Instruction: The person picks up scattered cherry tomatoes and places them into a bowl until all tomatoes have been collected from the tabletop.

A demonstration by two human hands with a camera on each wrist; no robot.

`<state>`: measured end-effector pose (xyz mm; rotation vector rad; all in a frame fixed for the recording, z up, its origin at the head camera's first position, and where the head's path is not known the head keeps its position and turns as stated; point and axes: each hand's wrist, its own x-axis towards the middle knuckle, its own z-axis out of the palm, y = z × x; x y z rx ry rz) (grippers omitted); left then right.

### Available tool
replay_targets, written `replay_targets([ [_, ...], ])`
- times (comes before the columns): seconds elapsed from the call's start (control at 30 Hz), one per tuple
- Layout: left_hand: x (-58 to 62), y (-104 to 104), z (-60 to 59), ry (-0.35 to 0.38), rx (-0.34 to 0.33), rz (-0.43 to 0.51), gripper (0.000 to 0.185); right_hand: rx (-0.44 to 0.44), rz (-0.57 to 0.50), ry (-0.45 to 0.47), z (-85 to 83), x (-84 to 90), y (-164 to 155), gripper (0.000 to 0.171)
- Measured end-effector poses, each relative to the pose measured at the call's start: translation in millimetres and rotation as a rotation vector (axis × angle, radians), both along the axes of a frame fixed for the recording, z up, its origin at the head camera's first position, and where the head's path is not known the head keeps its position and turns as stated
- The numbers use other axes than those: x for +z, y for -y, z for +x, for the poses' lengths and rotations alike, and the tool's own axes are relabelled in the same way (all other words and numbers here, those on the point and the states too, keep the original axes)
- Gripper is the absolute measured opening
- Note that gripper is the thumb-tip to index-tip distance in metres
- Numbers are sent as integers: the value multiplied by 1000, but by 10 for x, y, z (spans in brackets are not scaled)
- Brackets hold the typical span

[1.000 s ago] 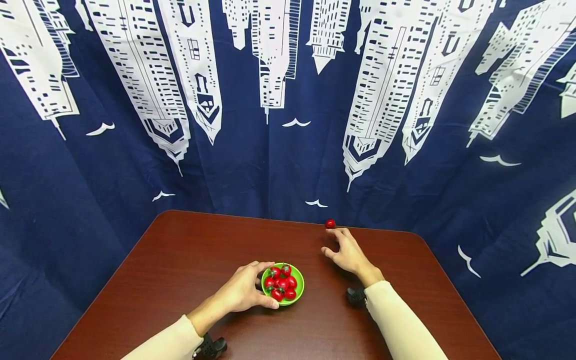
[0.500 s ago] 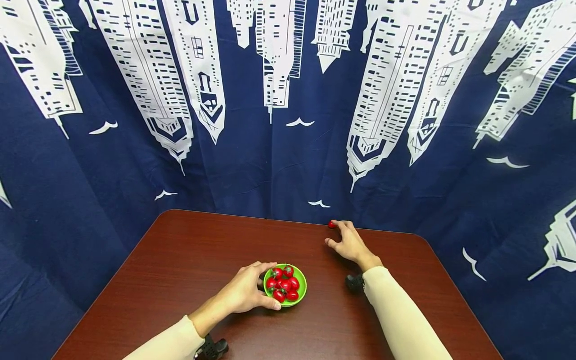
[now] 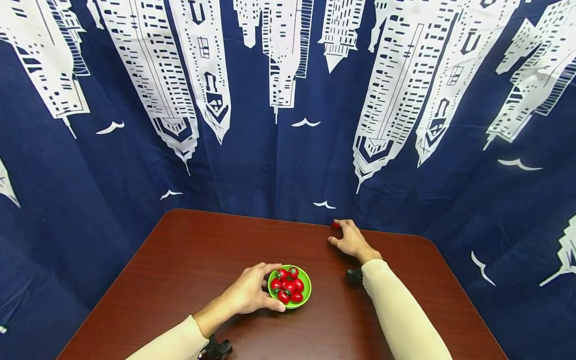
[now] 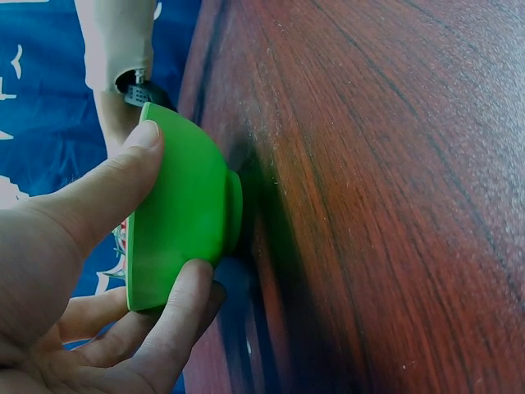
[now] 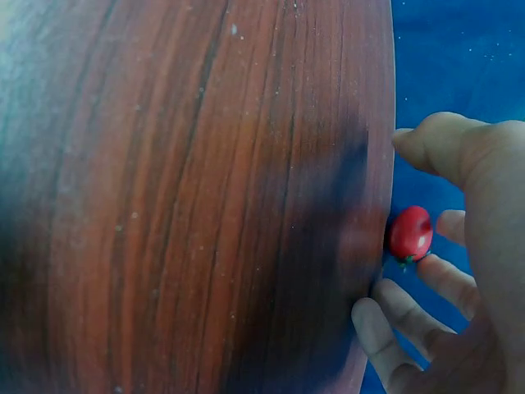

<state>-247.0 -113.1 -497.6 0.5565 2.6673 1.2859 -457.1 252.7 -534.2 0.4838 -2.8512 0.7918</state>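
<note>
My left hand (image 3: 250,291) holds a small green bowl (image 3: 307,281) by its side, thumb near the front and fingers at the back. In the left wrist view the bowl (image 4: 184,209) has its foot close over the table, and the thumb presses its outer wall. Several red cherry tomatoes (image 3: 289,286) with green stems lie inside it. Near the table's far edge, my right hand (image 3: 352,242) reaches to a single cherry tomato (image 3: 335,225), partly covered by the fingers. In the right wrist view, the thumb and fingers are spread apart around that tomato (image 5: 410,234), without pinching it.
A brown wood-grain table (image 3: 216,245) with rounded far corners carries everything. Right behind its far edge hangs a dark blue cloth (image 3: 252,175) printed with white buildings and birds. A black wrist camera (image 3: 354,276) sits under the right wrist.
My right hand has moved forward to the lone cherry tomato, its fingers now partly over it. The left hand keeps its grip on the bowl. The head view has shifted slightly.
</note>
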Motion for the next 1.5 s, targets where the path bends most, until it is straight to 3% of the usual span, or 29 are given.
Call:
replay_targets([
  [0.17,0,-7,-6,8,5,-6,102,-29,25,34,-14,6,18,77],
  [0.23,-7,-8,-5,9,5,-3,102,-29,24,85,89,136,75,80],
  [0.3,-17,-8,-4,2,2,-2,102,-34,41,99,94,149,97,79],
  [0.47,-28,-3,-9,-29,-6,-8,102,-12,103,84,126,207,153,76],
  [0.63,-20,12,-17,-30,1,-6,102,-3,91,80,147,253,190,69],
  [1.1,-7,-6,4,-5,-7,0,101,26,124,101,86,150,171,85],
  [1.3,-9,-15,14,2,-10,9,101,33,128,60,128,140,175,77],
  [1.5,-6,0,1,-12,-5,-1,102,97,79,-17,98,84,178,53],
])
